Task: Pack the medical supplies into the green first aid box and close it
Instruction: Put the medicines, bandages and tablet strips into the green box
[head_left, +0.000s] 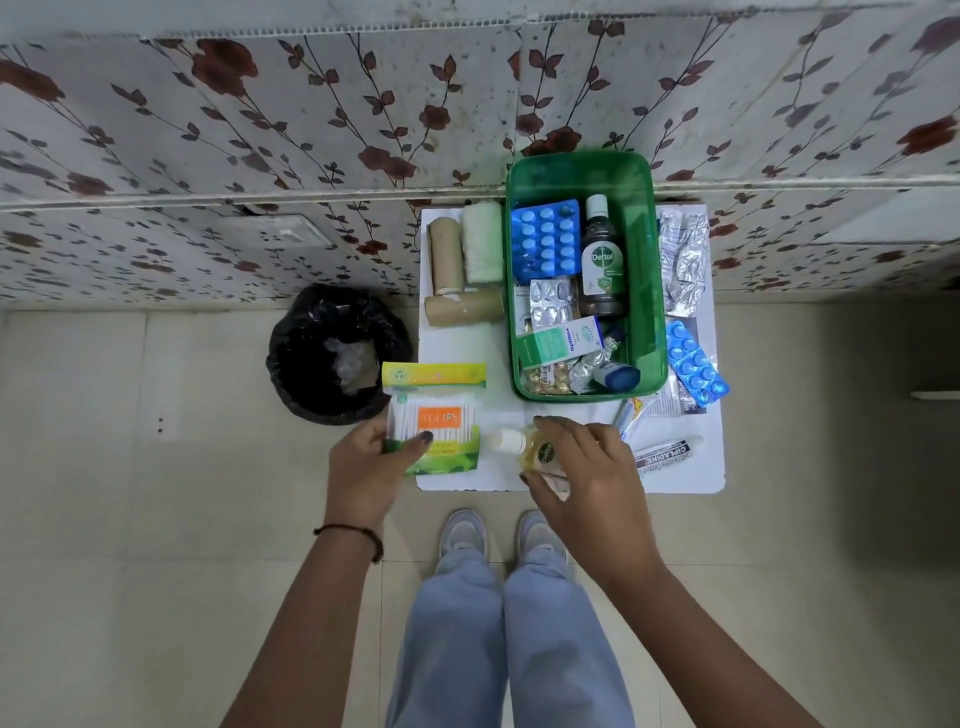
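Note:
The green first aid box (652, 291) stands open on a small white table (691, 467). Inside lie a blue blister pack (545, 239), a brown Dettol bottle (602, 260), silver strips and an Optibex carton (558, 343). My left hand (371, 467) grips the pack of cotton buds (436, 431) at the table's front left. My right hand (582, 467) curls over a small yellow sanitizer bottle (519, 441) lying on its side; fingers touch it.
Three bandage rolls (457, 270) lie left of the box, with a yellow-green carton (434, 375) below them. Right of the box are silver foil strips (683, 260), a blue blister pack (696, 364) and a Cipladine tube (667, 452). A black-lined bin (337, 353) stands left of the table.

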